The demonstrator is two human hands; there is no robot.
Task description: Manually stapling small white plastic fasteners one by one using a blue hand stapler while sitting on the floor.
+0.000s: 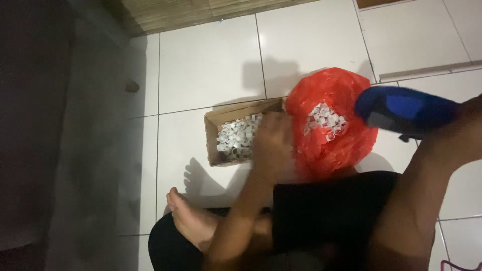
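Observation:
My left hand (271, 138) hovers, blurred, over the right end of a shallow cardboard box (213, 131) that lies on the floor and is filled with several small white pieces (235, 137). Whether its fingers hold anything I cannot tell. Just right of it, an open red plastic bag (326, 150) holds more of the same white pieces (325, 122). My right hand (469, 123), at the right edge of the frame, grips a blue and grey tool (401, 108) that points left above the bag.
White floor tiles (206, 65) lie all around. My bare foot (188, 221) and dark-clothed legs (326, 216) fill the bottom. A dark grey wall or furniture side (45, 125) runs along the left. A woven mat edge (175, 12) lies at the top.

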